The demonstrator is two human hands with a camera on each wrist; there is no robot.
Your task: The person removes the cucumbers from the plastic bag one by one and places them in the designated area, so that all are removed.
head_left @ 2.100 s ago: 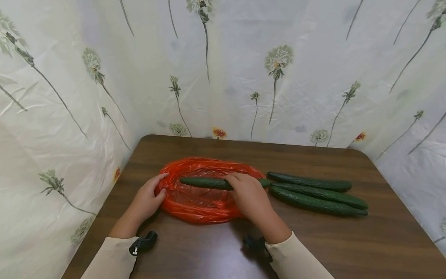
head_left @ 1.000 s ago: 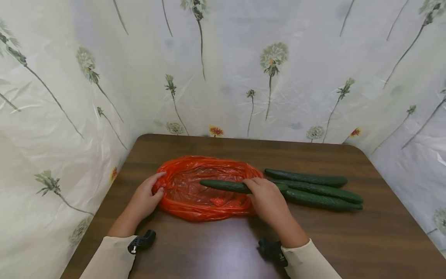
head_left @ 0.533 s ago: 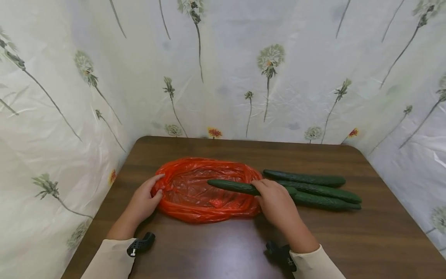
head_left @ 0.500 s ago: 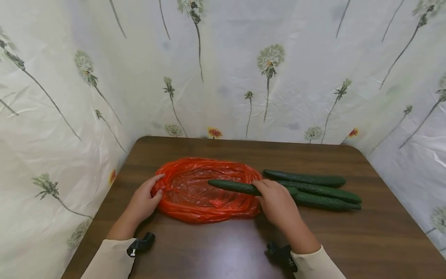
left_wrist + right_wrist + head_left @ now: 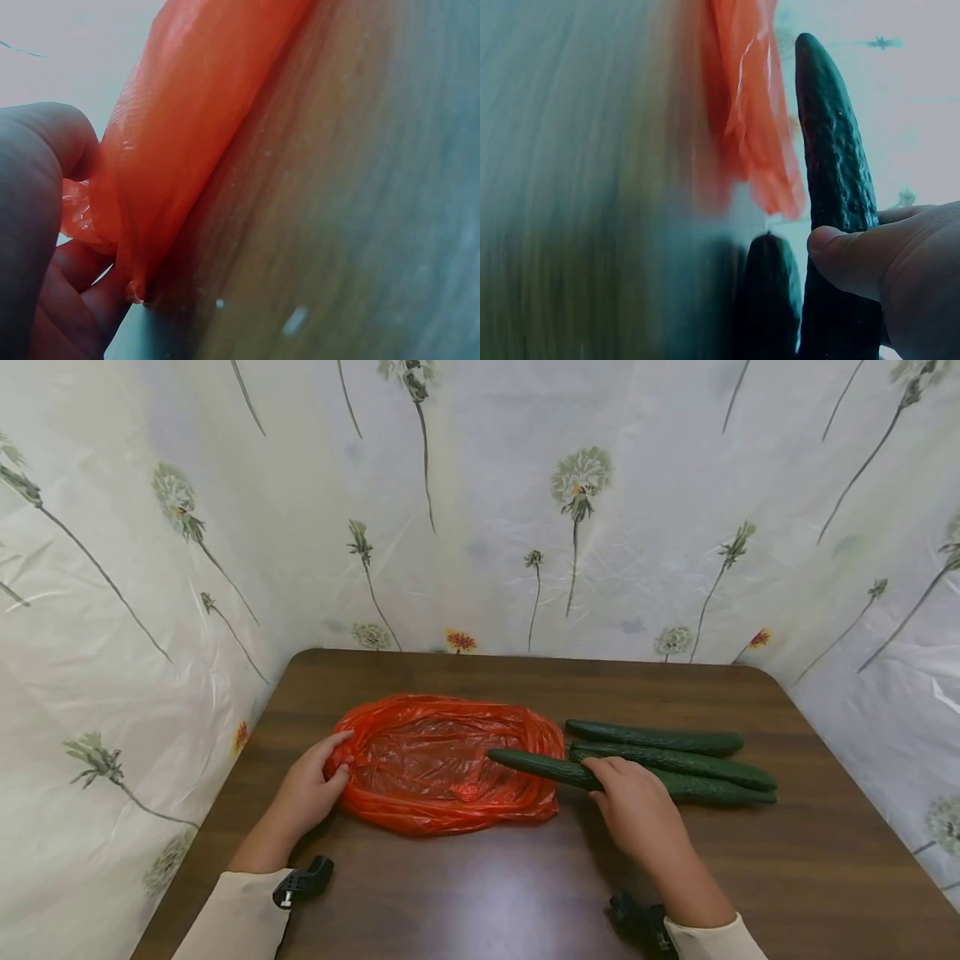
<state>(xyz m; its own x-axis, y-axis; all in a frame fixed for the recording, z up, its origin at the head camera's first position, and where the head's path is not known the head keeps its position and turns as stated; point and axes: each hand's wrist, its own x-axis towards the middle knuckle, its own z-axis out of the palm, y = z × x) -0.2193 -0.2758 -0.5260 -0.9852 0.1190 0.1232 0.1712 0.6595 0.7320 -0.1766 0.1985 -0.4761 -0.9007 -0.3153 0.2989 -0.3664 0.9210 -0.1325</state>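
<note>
My right hand (image 5: 637, 802) holds a long dark green cucumber (image 5: 531, 765), its thumb pressed along the side in the right wrist view. The cucumber's tip reaches over the right rim of a red plastic bag (image 5: 450, 822), which lies spread with its mouth upward. At the bag's left end my left hand (image 5: 307, 787) pinches the rim between thumb and fingers; the left wrist view shows the thin film (image 5: 172, 142) in that grip. Three more cucumbers (image 5: 652, 739) lie side by side right of the bag, the front one partly hidden by the right hand.
A brown wooden table (image 5: 465, 893) bears everything. Behind and at both sides hangs a pale sheet (image 5: 480, 510) printed with dandelions. A black wrist device (image 5: 303, 882) sits at the left cuff, another (image 5: 641, 925) at the right.
My right hand has moved right with the cucumber, from above the bag's mouth to near the lying cucumbers. The left hand keeps its grip on the bag's rim.
</note>
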